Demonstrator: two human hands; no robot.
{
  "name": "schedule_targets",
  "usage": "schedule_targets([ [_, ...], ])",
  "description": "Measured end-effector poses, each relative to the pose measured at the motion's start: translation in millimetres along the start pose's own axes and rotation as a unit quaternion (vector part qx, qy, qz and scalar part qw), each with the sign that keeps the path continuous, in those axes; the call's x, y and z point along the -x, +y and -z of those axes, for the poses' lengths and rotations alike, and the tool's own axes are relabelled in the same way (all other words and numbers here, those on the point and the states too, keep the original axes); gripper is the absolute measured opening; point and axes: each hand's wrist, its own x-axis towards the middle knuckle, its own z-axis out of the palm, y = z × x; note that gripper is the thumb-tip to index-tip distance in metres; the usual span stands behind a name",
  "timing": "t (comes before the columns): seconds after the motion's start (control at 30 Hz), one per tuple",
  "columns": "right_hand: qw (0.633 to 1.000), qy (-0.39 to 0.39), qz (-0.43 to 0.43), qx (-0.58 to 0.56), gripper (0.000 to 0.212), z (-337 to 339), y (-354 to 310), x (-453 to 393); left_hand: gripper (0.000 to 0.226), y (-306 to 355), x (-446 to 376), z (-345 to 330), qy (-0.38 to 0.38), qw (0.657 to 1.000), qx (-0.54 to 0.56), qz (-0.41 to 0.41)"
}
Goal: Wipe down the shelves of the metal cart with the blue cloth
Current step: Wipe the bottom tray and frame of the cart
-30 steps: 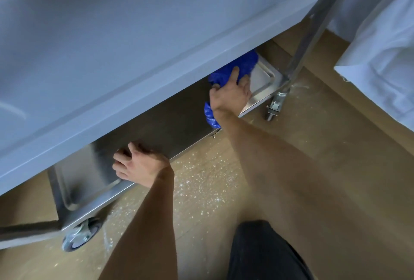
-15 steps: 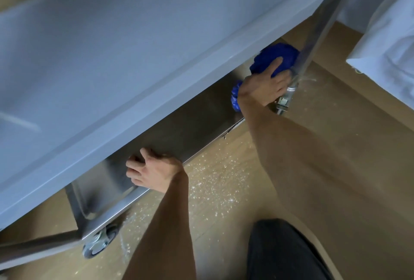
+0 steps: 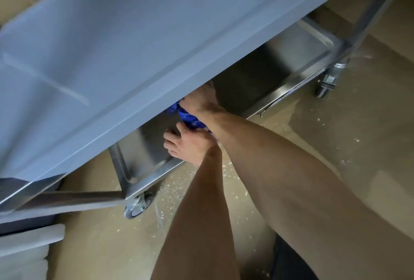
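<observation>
The metal cart's upper shelf (image 3: 134, 44) fills the top of the view and overhangs the lower shelf (image 3: 280, 73). A crumpled blue cloth (image 3: 189, 119) lies on the lower shelf near its left end, mostly hidden. My right hand (image 3: 200, 103) presses on the cloth from above, its fingertips out of sight under the upper shelf. Just in front of it, my left hand (image 3: 187, 145) grips the lower shelf's front rim, fingers curled over the edge into the tray.
Two casters show, one at the cart's near left corner (image 3: 136, 208) and one at the right (image 3: 324, 86). White specks litter the tan floor (image 3: 336, 145). Pale flat panels (image 3: 26, 243) lie at the bottom left. My dark trouser leg (image 3: 291, 264) is at the bottom edge.
My right hand has swept the blue cloth from the lower shelf's right corner leftward to beside my left hand. The left hand has kept its grip on the rim.
</observation>
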Motion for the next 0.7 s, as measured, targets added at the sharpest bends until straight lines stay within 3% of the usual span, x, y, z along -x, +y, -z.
schedule_targets([
  [0.13, 0.975, 0.135, -0.172, 0.050, 0.066, 31, 86, 25, 0.035, 2, 6, 15, -0.064, 0.997, -0.028, 0.024],
  [0.2, 0.951, 0.173, -0.248, 0.065, 0.075, 46, 110, 40, 0.032, 0, 5, 24, -0.089, 0.996, -0.018, 0.015],
  [0.3, 0.942, 0.145, -0.288, 0.091, 0.076, 54, 106, 44, 0.037, -29, 13, 52, -0.081, 0.993, 0.000, -0.091],
  [0.37, 0.946, 0.109, -0.292, 0.092, 0.072, 45, 87, 41, 0.026, -74, 17, 79, -0.046, 0.996, -0.027, -0.065],
  [0.43, 0.955, 0.071, -0.275, 0.083, 0.069, 28, 62, 32, 0.018, -125, 6, 103, -0.011, 0.997, -0.023, 0.067],
  [0.47, 0.962, 0.045, -0.258, 0.078, 0.067, 18, 45, 25, 0.025, -147, -4, 111, 0.007, 0.994, -0.020, 0.109],
  [0.57, 0.984, -0.014, -0.163, 0.070, 0.060, -21, -20, 6, 0.044, -169, -25, 122, 0.023, 0.995, -0.006, 0.097],
  [0.7, 0.994, -0.080, -0.001, 0.069, 0.054, -82, -123, 20, 0.038, -170, -31, 113, 0.072, 0.985, 0.041, 0.152],
])
